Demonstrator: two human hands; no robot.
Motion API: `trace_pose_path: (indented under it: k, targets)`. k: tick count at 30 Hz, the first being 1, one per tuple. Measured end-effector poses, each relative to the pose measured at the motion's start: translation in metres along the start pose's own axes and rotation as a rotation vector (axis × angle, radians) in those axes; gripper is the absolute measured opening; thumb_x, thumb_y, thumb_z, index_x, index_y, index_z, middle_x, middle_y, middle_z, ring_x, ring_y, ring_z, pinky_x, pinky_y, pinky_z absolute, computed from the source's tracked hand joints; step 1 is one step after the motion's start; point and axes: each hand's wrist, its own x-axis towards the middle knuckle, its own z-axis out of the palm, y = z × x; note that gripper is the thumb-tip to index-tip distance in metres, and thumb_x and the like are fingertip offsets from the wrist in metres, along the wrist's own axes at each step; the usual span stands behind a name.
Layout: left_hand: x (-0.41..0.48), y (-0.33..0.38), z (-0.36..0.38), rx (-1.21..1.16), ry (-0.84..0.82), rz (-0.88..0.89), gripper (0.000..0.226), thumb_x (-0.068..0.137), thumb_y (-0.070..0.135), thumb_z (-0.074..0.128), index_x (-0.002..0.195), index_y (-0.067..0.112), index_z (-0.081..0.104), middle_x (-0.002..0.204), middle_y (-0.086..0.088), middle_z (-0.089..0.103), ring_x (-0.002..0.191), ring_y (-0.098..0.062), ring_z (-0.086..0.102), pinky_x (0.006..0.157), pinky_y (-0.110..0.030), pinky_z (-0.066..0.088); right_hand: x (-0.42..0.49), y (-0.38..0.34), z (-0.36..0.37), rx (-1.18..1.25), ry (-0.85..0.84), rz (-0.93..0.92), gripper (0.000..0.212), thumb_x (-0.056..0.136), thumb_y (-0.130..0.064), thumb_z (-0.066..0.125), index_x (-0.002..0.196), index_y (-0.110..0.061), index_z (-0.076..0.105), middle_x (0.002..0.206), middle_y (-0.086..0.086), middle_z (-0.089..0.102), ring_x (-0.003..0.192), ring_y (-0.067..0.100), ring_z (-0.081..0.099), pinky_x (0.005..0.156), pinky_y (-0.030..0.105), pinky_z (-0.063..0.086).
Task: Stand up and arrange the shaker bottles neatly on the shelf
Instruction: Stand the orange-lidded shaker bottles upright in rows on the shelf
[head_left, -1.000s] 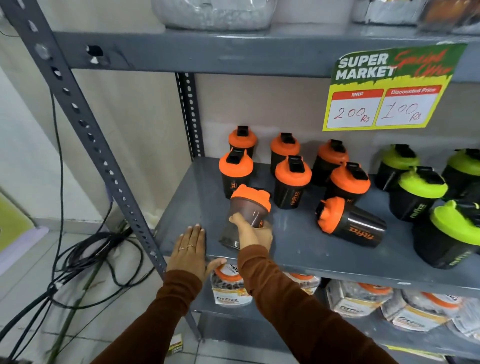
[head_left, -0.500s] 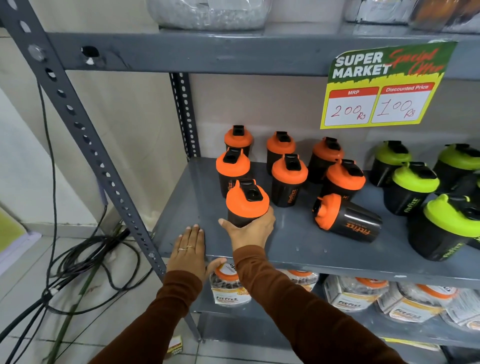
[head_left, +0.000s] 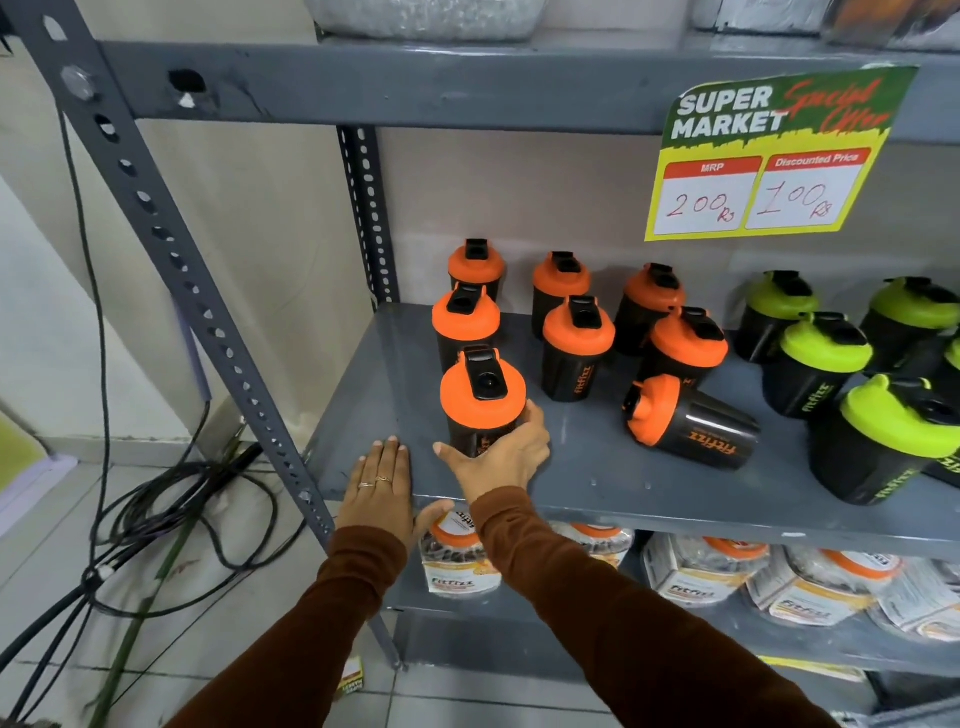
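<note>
On the grey shelf (head_left: 582, 478), my right hand (head_left: 501, 457) is wrapped around the body of an upright black shaker bottle with an orange lid (head_left: 483, 400), at the front left. My left hand (head_left: 382, 486) lies flat and open on the shelf's front edge, just left of that bottle. Behind it stand several more upright orange-lidded bottles (head_left: 577, 338) in rows. One orange-lidded bottle (head_left: 691, 423) lies on its side to the right. Upright green-lidded bottles (head_left: 826, 358) fill the right end.
A slanted perforated steel post (head_left: 171, 249) frames the shelf's left side. A price sign (head_left: 774, 156) hangs from the shelf above. Packaged jars (head_left: 457, 561) crowd the shelf below. Black cables (head_left: 156, 499) trail over the tiled floor at left.
My right hand has turned the tilted orange-lidded bottle upright and set it on the shelf in front of the left column. My left hand has stayed on the shelf edge.
</note>
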Motion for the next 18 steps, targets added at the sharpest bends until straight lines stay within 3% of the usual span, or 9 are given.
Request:
trace_pose_path:
  k: [2,4,6,9,12,14,18]
  targets:
    - [-0.011,0.007,0.004,-0.039,0.042,0.003,0.093,0.085,0.066,0.003,0.105,-0.003,0.060,0.103,-0.023,0.067,0.095,-0.037,0.064,0.093,-0.049,0.044,0.000,0.007,-0.011,-0.004,-0.092,-0.034,0.109,0.051,-0.013,0.086,0.137,-0.004,0.020,0.140,0.019,0.029,0.131,0.033,0.023,0.112,0.047,0.025]
    - [-0.024,0.022,0.015,-0.053,0.092,0.063,0.084,0.089,0.061,0.006,0.103,-0.002,0.058,0.099,-0.023,0.067,0.095,-0.038,0.062,0.109,-0.043,0.023,0.002,0.012,-0.027,0.007,-0.141,-0.074,0.105,0.055,-0.011,0.081,0.138,-0.003,0.018,0.140,0.019,0.028,0.133,0.032,0.021,0.114,0.038,0.020]
    - [-0.032,0.042,0.024,-0.064,0.114,0.164,0.073,0.091,0.055,0.009,0.102,0.000,0.056,0.095,-0.021,0.068,0.097,-0.035,0.057,0.112,-0.037,0.008,0.005,0.016,-0.045,0.019,-0.154,-0.105,0.097,0.056,-0.014,0.075,0.137,0.000,0.022,0.138,0.019,0.030,0.132,0.032,0.022,0.108,0.028,0.016]
    - [-0.028,0.074,0.022,-0.114,0.149,0.319,0.056,0.092,0.049,0.021,0.106,0.005,0.051,0.100,-0.017,0.068,0.106,-0.028,0.045,0.114,-0.033,0.001,0.020,0.024,-0.079,-0.060,-0.042,-0.161,0.078,0.055,-0.016,0.059,0.128,0.000,0.037,0.128,0.023,0.042,0.121,0.039,0.035,0.105,0.036,0.025]
    - [-0.012,0.107,0.013,-0.131,0.218,0.437,0.057,0.091,0.051,0.026,0.110,0.005,0.053,0.109,-0.015,0.067,0.112,-0.027,0.044,0.110,-0.035,0.010,0.045,0.039,-0.114,-0.285,0.203,-0.276,0.067,0.048,-0.012,0.059,0.114,-0.007,0.046,0.111,0.026,0.054,0.102,0.047,0.049,0.093,0.041,0.029]
    - [0.000,0.129,0.009,-0.103,0.205,0.504,0.058,0.081,0.050,0.036,0.108,0.003,0.060,0.108,-0.013,0.068,0.108,-0.028,0.057,0.105,-0.035,0.020,0.060,0.045,-0.137,-0.442,0.301,-0.287,0.070,0.046,-0.010,0.066,0.113,-0.005,0.049,0.112,0.028,0.055,0.103,0.050,0.050,0.095,0.045,0.029]
    - [0.013,0.157,0.010,-0.053,0.081,0.535,0.065,0.074,0.054,0.032,0.104,0.009,0.066,0.106,-0.006,0.070,0.098,-0.020,0.065,0.094,-0.032,0.044,0.080,0.053,-0.170,-0.700,0.156,-0.147,0.078,0.060,-0.007,0.073,0.129,-0.003,0.040,0.137,0.023,0.040,0.130,0.041,0.030,0.110,0.058,0.012]
